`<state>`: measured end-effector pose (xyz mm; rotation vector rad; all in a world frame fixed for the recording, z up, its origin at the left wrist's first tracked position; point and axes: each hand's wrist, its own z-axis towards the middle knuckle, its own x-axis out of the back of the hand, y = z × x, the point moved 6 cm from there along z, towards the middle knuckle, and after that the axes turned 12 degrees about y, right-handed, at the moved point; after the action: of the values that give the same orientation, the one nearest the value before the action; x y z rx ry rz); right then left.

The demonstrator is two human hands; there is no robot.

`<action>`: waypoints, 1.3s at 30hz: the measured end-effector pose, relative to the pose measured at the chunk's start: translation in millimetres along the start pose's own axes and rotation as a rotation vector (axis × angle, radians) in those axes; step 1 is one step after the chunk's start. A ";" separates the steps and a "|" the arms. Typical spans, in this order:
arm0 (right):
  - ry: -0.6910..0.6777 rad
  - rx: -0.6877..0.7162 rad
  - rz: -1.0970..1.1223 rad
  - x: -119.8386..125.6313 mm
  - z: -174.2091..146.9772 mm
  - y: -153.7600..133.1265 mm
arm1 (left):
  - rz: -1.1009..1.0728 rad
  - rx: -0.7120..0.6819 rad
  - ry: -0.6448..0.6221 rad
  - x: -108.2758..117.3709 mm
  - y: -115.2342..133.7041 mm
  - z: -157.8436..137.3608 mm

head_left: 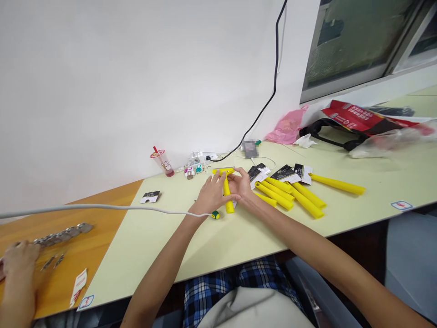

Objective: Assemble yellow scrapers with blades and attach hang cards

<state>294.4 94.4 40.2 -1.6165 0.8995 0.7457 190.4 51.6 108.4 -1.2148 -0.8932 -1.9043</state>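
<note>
A yellow T-shaped scraper (229, 207) is between my two hands above the table, its wide head away from me and its handle pointing toward me. My left hand (210, 195) has its fingers at the head and its thumb across the handle. On the other side, my right hand (241, 182) grips it near the head, its fingers partly hidden behind the handle. Close below my left hand lies a green and yellow tool handle (215, 214), possibly a screwdriver's. Several more yellow scraper handles (278, 196) lie right of my hands, with black and white cards (286, 174) at their far ends.
A grey cable (102, 207) crosses in front at the left. By the wall stand a drink cup (162, 163) and a power strip (201, 158). Bags (288, 126) lie at the back right. Another person's hand (21, 259) is beside metal parts (64, 234) on the wooden table.
</note>
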 end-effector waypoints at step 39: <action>0.024 0.075 -0.016 -1.2 0.6 -5.9 | -0.032 -0.008 0.205 -17.6 6.8 7.4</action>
<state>298.8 95.9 44.1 -1.5680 0.9201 0.6747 205.0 57.6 95.7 -0.9935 -0.8003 -2.0174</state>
